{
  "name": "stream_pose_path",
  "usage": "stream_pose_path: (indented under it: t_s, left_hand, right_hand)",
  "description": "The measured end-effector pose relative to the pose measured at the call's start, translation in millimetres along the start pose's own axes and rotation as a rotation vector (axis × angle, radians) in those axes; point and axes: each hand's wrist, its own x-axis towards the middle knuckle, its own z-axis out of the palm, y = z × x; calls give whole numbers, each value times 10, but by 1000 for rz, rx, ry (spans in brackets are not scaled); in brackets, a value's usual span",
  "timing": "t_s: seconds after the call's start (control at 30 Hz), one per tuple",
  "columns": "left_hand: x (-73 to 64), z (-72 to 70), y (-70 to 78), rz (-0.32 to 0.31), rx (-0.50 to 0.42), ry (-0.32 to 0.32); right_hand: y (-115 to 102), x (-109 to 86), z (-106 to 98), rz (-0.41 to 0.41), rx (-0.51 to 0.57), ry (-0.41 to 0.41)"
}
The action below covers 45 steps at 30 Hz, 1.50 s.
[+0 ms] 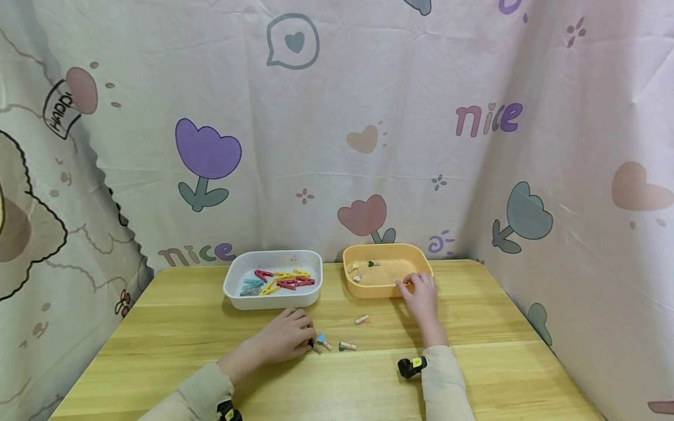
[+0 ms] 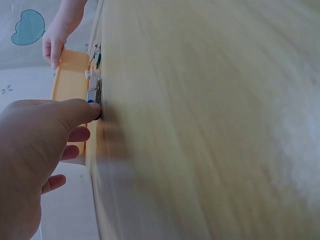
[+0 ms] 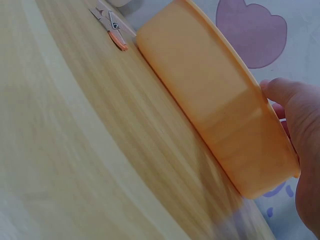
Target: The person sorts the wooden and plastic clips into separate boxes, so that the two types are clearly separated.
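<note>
Left grip (image 1: 286,335): at the lower centre of the head view, the thumb pinches a dark-ended clip (image 1: 316,348) low against the desk (image 1: 368,386); the forefinger is hidden behind it in the left wrist view. So small a clip probably suits a fingertip hold.
Right grip (image 1: 421,295): curled over the near right edge of the yellow tray (image 1: 368,292), thumb at the rim and fingers inside; this seems meant to steady the tray.
Loose wooden clips: just right of the left grip lies a blue-ended clip (image 1: 323,342); farther right is a green-ended clip (image 1: 347,346), with an orange-ended clip (image 1: 362,320) above it in the frame. They lie between the person and the trays, presumably for easy reach.
Yellow tray contents: a few small clips, among them a dark green one (image 1: 373,264), mostly toward the left side.
White tray: at centre left, the white tray (image 1: 274,302) holds plastic clips (image 1: 286,283) in red, yellow, teal and grey, perhaps kept apart by kind.
Clip looks: pale wooden bodies with coloured ends; the right wrist view shows a metal spring on the orange-ended one. The pinched clip's end looks nearly black, bluish up close; its exact shape is covered.
</note>
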Motion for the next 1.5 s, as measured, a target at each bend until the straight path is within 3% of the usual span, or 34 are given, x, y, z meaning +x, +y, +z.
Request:
stream_pose_path:
  t_s: [0.33, 0.73, 1.0, 1.23, 1.5]
  left_hand:
    - [21, -18, 45, -32, -13, -46]
    - [65, -65, 49, -27, -12, -2]
    - [217, -190, 6, -55, 10, 6]
    - [380, -303, -70, -90, -28, 7]
    - [541, -335, -180, -75, 22, 77]
  right_hand:
    - [-16, -12, -19, 27, 4, -25]
    - [1, -17, -3, 18, 6, -14]
    - [-4, -23, -10, 15, 8, -10]
    - [-6, -26, -15, 16, 0, -9]
    - [-9, -11, -16, 27, -7, -26]
